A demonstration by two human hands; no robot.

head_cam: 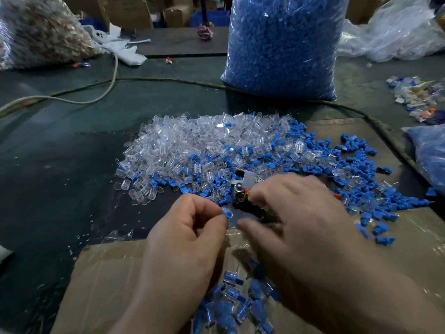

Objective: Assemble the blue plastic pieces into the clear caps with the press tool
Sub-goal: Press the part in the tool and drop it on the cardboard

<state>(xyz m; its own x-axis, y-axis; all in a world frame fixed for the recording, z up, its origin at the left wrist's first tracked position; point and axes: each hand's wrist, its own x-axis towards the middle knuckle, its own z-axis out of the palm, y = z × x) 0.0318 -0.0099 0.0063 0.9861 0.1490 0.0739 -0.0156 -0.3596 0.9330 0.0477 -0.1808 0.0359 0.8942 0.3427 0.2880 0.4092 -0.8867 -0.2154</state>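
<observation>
Left hand (187, 227) is curled, with a blue piece (226, 214) pinched in it just beside the press tool (243, 189). Right hand (296, 213) is blurred over the tool, so its grip can't be told. Seems the loading step is in hand; next the piece likely needs to be seated squarely before anything gets pressed.

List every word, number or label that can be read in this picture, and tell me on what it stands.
No text can be read.
Cardboard boxes at the back: any print is too blurred to read.
Pile of scraps at the far right: too small to read.
Bag of blue pieces and press tool: no label or marking shows.
</observation>
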